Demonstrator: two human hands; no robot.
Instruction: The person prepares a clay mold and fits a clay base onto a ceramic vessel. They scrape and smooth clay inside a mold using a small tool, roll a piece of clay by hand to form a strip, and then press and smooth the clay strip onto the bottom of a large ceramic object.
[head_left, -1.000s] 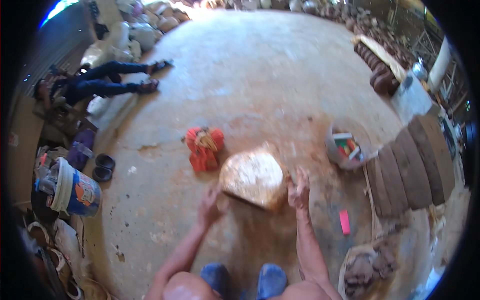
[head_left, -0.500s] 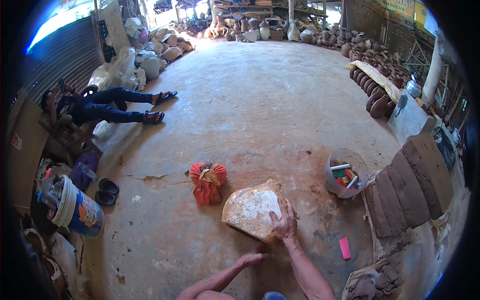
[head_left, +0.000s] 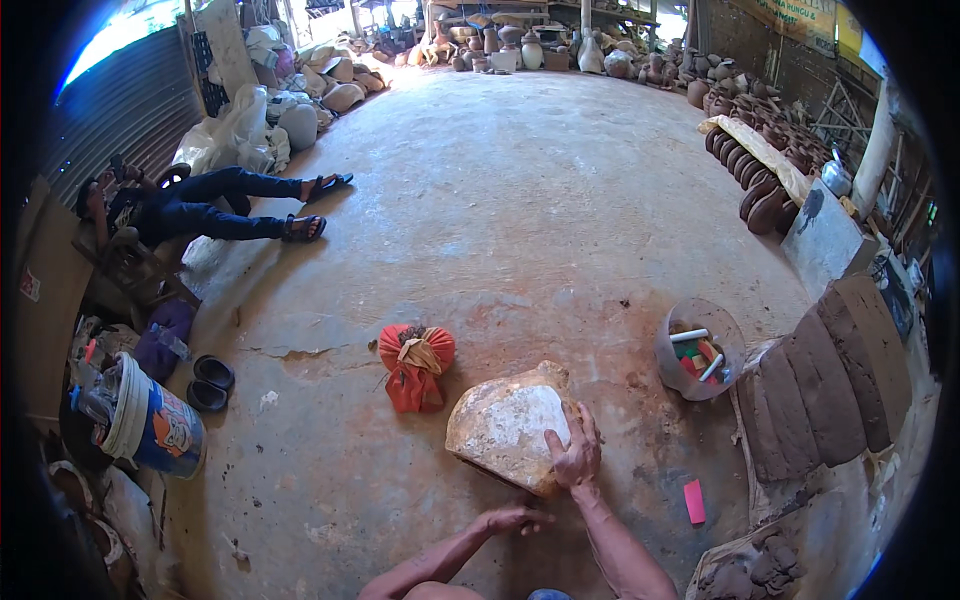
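A heavy-looking, rounded block (head_left: 505, 425), whitish on top and stained brown, perhaps a plaster mould, stands tilted on the floor in front of me. My right hand (head_left: 576, 452) grips its right side, fingers spread over the edge and thumb on the white face. Just below the block's lower edge is my left hand (head_left: 514, 520), holding nothing, with some fingers stretched out to the right. A dark gap shows along the block's lower left edge; its underside is hidden. Beyond it to the left lies an orange cloth bundle (head_left: 415, 362), tied with a tan strip.
A clear tub (head_left: 700, 350) of small tools stands at right, near brown clay slabs (head_left: 815, 385) and a pink piece (head_left: 694, 502). At left are a bucket (head_left: 155, 415), sandals (head_left: 212, 384) and a seated person (head_left: 200, 205) with legs outstretched. Pots (head_left: 530, 50) line the back.
My left hand has come out from the shadow under the block's lower edge, its fingers now straighter. My right hand keeps its hold; the block has barely moved.
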